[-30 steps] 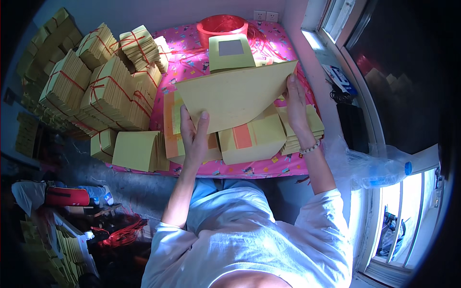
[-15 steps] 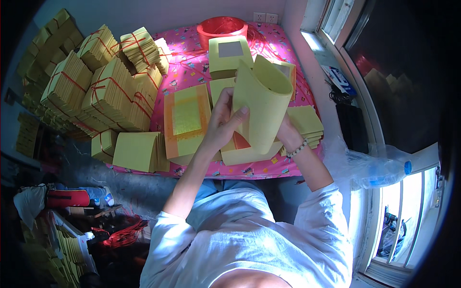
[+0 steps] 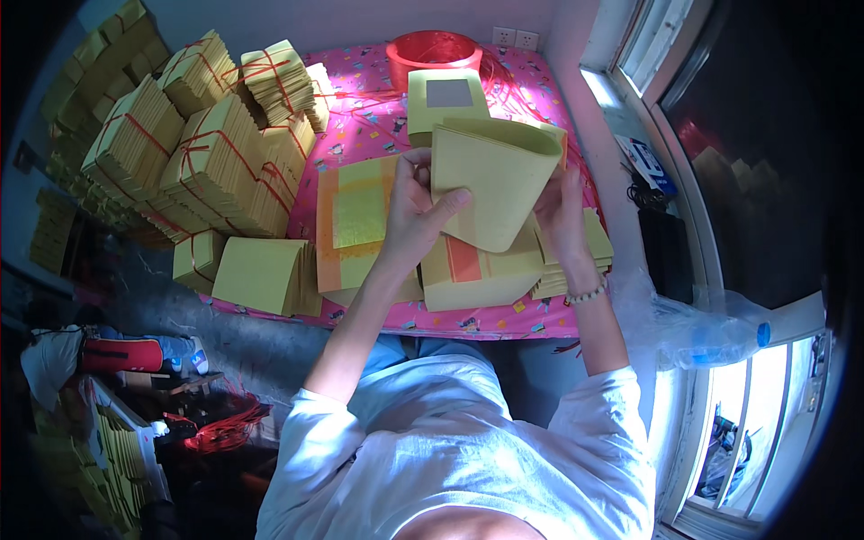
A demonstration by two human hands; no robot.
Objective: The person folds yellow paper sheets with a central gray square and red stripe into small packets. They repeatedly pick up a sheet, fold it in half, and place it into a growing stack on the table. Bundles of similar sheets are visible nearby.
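Loosely folded paper [image 3: 495, 184] in left hand [image 3: 417, 209]

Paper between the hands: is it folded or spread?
Folded over: the paper curves back on itself, leaving a gap along its top.

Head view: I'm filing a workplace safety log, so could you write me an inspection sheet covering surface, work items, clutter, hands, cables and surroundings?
Surface: pink patterned cover, largely occupied by yellow paper goods.
Work items: yellow sheet bent over and held raised; yellow bundles tied with red strands, stacked at left.
Clutter: tangled red strands on the floor, lower left; red round item at the cover's far end; clear bottle with blue cap, right.
Hands: left hand grips the sheet's left side; right hand is at its right edge, grip partly hidden.
Cables: black coiled cord on the sill.
Surroundings: wall sockets at back; barred window, lower right.
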